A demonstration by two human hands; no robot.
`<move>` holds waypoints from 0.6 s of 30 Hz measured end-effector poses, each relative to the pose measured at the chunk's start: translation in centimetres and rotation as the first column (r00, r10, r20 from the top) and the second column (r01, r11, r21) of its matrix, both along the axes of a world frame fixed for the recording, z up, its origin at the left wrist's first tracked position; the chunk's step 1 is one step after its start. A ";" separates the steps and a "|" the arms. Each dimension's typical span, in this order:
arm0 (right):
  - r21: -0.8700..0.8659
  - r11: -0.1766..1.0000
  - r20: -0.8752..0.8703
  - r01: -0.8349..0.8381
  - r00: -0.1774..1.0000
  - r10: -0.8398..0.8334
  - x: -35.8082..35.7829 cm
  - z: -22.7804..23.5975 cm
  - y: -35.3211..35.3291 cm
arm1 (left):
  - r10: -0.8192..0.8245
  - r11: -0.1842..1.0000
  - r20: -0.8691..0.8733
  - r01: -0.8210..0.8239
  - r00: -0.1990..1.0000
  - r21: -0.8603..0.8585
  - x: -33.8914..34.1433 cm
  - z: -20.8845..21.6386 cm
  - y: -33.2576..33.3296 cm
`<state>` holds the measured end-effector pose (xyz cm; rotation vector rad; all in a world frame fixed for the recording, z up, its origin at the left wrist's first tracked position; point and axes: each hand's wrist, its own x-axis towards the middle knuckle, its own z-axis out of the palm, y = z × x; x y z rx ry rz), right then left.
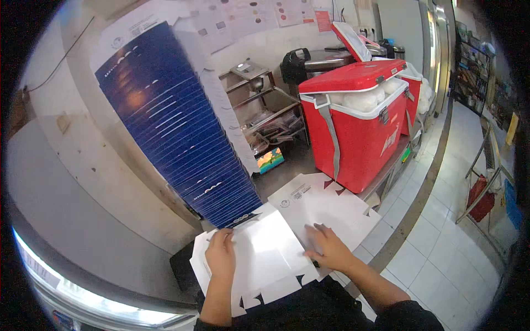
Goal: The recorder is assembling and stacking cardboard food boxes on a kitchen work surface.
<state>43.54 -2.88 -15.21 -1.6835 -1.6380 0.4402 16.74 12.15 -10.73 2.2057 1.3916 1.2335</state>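
Red cooler (356, 144) w/ lid (351, 76) ajar over white bundles (361, 102), metal rack (271, 117) nr it, tiled floor (433, 248) to R

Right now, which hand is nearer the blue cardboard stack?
Left. The left hand is just below the lower end of the blue cardboard stack; the right hand is farther off, to the right.

Blue stack (176, 124) and red cooler (358, 140) blocking ahead, room above cardboard (262, 251)

Tiled floor (433, 254); stained wall (74, 105); metal rack (273, 117)
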 end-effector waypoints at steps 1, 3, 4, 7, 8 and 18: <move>0.002 1.000 0.002 0.011 1.000 -0.011 -0.4 1.4 0.1 | -0.067 0.998 0.074 0.068 0.995 0.000 0.6 2.9 -1.9; 0.322 0.945 -0.380 0.056 0.922 0.075 -2.6 5.6 0.3 | -0.131 0.987 0.137 0.117 0.982 0.110 -0.5 4.6 -3.8; 0.323 0.945 -0.374 0.058 0.925 0.071 -3.0 7.5 0.3 | -0.215 0.962 0.195 0.173 0.957 0.214 -0.7 5.3 -4.8; 0.401 0.891 -0.360 -0.212 0.858 0.366 -5.1 10.8 0.9 | -0.350 0.935 0.426 0.285 0.834 0.209 -2.9 6.0 -7.8; 0.577 0.759 -0.234 -0.301 0.829 0.507 -6.0 11.4 1.4 | -0.422 0.905 0.603 0.355 0.677 0.234 -3.8 5.8 -8.3; 0.781 0.450 0.059 -0.433 0.768 0.637 -13.0 13.2 0.3 | 0.068 0.864 0.998 0.499 0.005 -0.062 -7.9 8.5 -13.0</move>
